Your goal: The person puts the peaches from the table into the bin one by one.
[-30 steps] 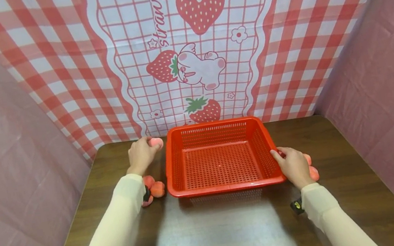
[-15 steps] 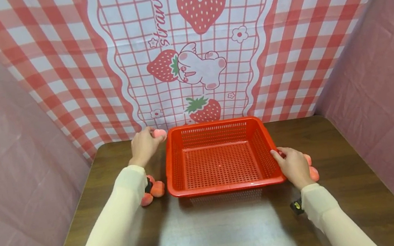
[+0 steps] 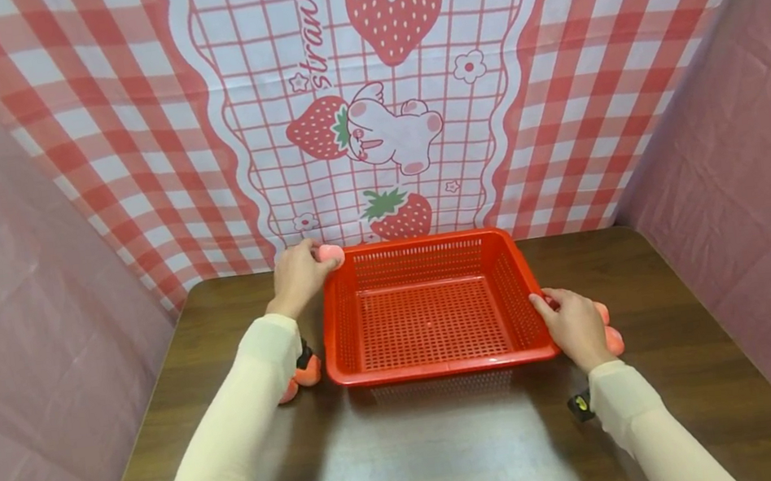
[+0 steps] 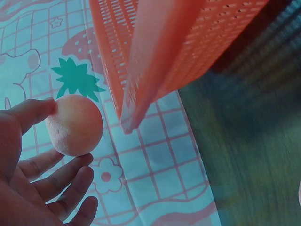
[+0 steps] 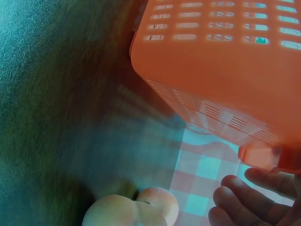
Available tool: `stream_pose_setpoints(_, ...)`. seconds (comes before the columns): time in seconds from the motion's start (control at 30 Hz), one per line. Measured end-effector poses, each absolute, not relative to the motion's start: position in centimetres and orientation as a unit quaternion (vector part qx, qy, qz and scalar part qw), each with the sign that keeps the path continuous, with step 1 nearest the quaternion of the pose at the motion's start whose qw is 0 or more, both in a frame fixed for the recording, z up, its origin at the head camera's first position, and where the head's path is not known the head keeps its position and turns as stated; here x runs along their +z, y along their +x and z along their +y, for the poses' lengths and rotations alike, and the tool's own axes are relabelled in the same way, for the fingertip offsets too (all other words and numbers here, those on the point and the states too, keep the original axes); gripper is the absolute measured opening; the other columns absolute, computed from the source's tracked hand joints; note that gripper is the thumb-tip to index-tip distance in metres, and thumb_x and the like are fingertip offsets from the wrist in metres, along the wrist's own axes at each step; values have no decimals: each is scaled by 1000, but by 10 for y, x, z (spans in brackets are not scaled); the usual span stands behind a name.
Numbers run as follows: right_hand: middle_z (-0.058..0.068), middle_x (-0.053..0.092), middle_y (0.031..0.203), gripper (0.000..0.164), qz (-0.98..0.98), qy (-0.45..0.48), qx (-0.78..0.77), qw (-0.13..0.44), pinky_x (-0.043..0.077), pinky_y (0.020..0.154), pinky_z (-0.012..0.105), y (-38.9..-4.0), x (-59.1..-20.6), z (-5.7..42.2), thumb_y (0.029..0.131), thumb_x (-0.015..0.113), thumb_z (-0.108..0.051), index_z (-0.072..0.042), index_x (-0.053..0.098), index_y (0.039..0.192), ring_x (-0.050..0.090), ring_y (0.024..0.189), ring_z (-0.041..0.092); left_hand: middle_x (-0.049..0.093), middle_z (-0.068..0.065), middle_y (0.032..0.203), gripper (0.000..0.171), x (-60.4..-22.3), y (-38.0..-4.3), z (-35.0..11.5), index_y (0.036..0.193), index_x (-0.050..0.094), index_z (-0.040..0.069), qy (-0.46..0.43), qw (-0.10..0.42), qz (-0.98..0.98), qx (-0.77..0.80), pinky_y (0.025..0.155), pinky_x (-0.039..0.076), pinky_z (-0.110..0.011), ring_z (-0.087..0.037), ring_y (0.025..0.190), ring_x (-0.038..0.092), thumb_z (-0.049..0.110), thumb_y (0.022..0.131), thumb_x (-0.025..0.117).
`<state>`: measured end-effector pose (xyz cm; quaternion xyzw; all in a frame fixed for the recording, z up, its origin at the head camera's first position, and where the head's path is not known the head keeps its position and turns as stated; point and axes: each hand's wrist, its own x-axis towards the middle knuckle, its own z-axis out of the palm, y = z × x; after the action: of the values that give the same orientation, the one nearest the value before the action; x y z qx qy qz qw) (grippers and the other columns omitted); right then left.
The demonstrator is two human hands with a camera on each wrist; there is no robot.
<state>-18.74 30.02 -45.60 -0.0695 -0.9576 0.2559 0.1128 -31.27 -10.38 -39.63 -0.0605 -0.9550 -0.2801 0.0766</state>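
My left hand (image 3: 299, 275) pinches a pink peach (image 3: 332, 256) between thumb and fingertips, at the back left corner of a red plastic basket (image 3: 440, 368). In the left wrist view the peach (image 4: 77, 125) shows whole, held apart from the basket wall (image 4: 155, 56). My right hand (image 3: 573, 325) holds the basket's right rim, thumb on top and fingers under the rim outside. No fruit shows inside the basket. Beside my right hand lie more peaches (image 3: 614, 340), partly hidden by it; the right wrist view shows these peaches (image 5: 110, 212) close together on the table.
Several peaches (image 3: 308, 371) lie on the wooden table (image 3: 684, 363) left of the basket, partly covered by my left wrist. A strawberry-print checked cloth (image 3: 386, 142) hangs directly behind the basket. Pink cloth walls (image 3: 738, 166) stand at both sides.
My left hand has moved right and slightly back with the peach, from left of the basket to its back left corner. My right hand and the basket have stayed nearly still.
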Motion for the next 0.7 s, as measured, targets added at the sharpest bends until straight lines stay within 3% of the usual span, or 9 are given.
stream_pose_setpoints(0.2,21,71,96,41,-958,-58,243,143,52,80,53,-188,-458,300,96,61,-31,4,67,117,63,86,36,70,-14,109,52,-397,-314,-95,123,63,6,-60,70,-954,-287,88,49,-47,-33,102,65,43,87,69)
stream_pose_setpoints(0.7,22,71,98,42,-958,-66,241,141,52,82,54,-188,-459,299,96,59,-32,4,66,119,64,88,38,70,-12,110,51,-398,-316,-74,128,60,7,-74,45,-950,-300,89,51,-44,-30,100,64,40,90,66)
